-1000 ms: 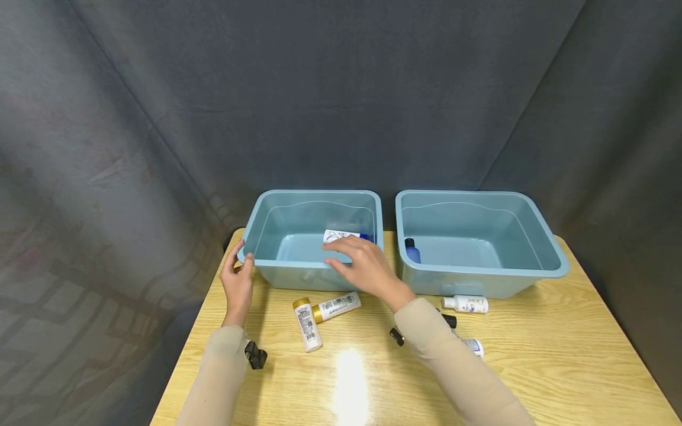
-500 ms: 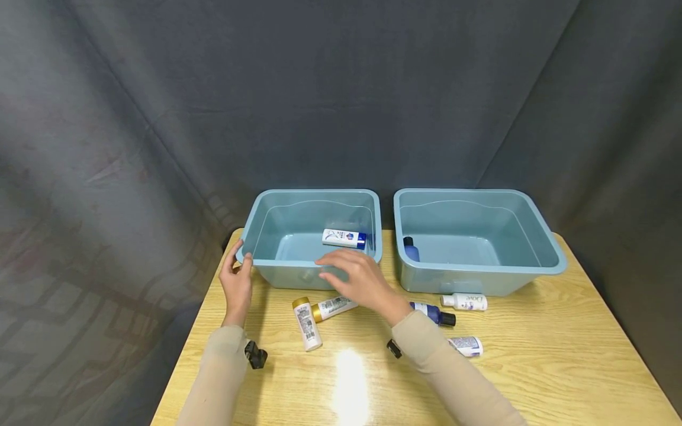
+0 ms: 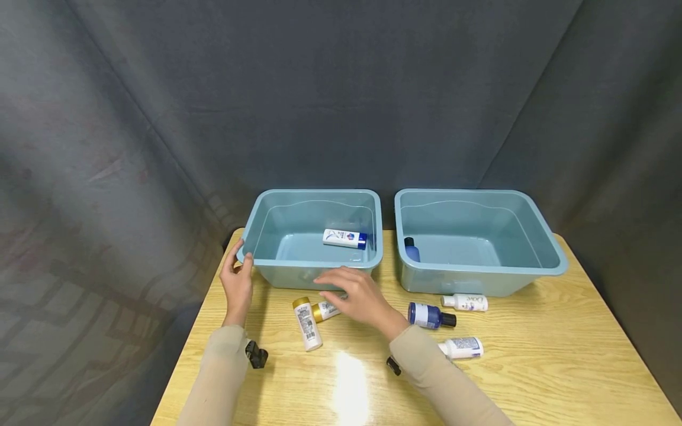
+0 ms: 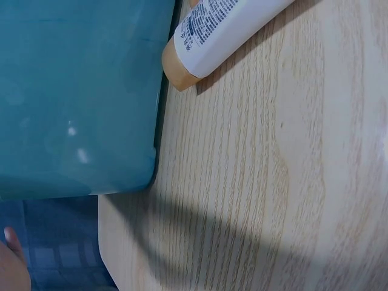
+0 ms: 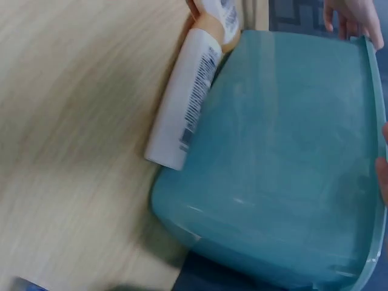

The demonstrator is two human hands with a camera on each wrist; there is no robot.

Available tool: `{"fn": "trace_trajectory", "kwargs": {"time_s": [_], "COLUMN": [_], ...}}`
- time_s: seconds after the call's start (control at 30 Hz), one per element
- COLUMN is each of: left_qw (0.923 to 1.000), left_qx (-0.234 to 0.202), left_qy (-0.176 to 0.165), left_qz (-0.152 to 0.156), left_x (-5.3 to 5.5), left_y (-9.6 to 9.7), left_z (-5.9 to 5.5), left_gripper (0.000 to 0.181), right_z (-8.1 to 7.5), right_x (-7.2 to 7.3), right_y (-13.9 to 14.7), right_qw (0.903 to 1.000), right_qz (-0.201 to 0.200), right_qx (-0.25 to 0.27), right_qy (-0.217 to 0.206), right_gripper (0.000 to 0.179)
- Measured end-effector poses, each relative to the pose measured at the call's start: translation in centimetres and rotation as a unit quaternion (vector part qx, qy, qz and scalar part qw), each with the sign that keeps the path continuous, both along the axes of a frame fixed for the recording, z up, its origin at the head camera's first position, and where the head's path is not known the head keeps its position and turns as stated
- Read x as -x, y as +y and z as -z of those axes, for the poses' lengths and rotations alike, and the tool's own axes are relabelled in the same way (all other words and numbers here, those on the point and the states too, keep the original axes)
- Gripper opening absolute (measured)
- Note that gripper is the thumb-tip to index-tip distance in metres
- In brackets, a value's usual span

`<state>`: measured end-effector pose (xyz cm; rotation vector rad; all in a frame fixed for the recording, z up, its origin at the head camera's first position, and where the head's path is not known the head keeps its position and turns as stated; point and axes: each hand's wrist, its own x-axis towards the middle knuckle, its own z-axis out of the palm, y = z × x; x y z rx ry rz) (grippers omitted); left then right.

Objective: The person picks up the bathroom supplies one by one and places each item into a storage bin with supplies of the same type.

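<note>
At the left blue plastic bin (image 3: 314,278), my left hand (image 3: 237,290) grips the front left corner of the rim with fingers and thumb. In front of that bin hovers my right hand (image 3: 359,296), its fingers loosely bent, thumb apart, holding nothing. It partly covers a white bottle with a gold cap (image 3: 329,309) lying on the table. A second gold-capped bottle (image 3: 308,325) lies beside it, cap towards the bin. Inside the left bin rests a white bottle with a blue cap (image 3: 343,238). The right wrist view shows one gold-capped bottle (image 5: 185,97) against the bin's wall.
A second blue bin (image 3: 479,271) stands to the right, with a blue black-capped bottle (image 3: 412,251) inside. On the wooden table (image 3: 554,355) lie another blue bottle (image 3: 424,315), a white Dove bottle (image 3: 470,302) and a white bottle (image 3: 465,348). A dark curtain (image 3: 341,106) hangs behind.
My right hand has drawn back from over the left bin to in front of it, uncovering the white bottle with a blue cap inside. The left hand has stayed at the rim.
</note>
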<state>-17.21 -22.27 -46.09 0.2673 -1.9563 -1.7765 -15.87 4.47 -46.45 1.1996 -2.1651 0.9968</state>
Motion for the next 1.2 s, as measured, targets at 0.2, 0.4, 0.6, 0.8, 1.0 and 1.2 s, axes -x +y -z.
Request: {"fn": "trace_trajectory", "kwargs": {"time_s": [0.2, 0.4, 0.6, 0.8, 1.0, 1.2], "left_qw": [0.9998, 0.9997, 0.9996, 0.9999, 1.0, 1.0], "left_qx": [-0.003, -0.006, -0.004, -0.003, -0.001, 0.005], "left_qy": [0.004, 0.005, 0.008, 0.006, 0.01, 0.004], "left_qz": [-0.018, -0.025, -0.026, -0.016, -0.001, 0.0], "left_x": [1.2, 1.7, 1.7, 1.6, 0.5, -0.1], "left_y": [-0.7, -1.0, -1.0, -1.0, -0.3, 0.1], "left_z": [2.3, 3.3, 3.3, 3.1, 1.0, 0.0], "left_gripper": [0.041, 0.041, 0.04, 0.041, 0.042, 0.042], "right_z": [1.1, 2.4, 3.9, 5.4, 6.5, 7.4], "right_x": [-0.5, -0.8, -0.9, -1.0, -1.1, -1.2], "right_y": [0.0, 0.2, 0.3, 0.4, 0.6, 0.7], "right_qw": [0.9997, 0.9982, 0.9955, 0.9914, 0.987, 0.9793], "right_qz": [0.005, 0.008, 0.023, 0.042, 0.06, 0.065], "right_qx": [-0.004, -0.001, 0.0, -0.022, -0.052, -0.051], "right_qy": [-0.025, -0.06, -0.092, -0.122, -0.14, -0.185], "right_gripper": [0.028, 0.028, 0.027, 0.028, 0.032, 0.032]}}
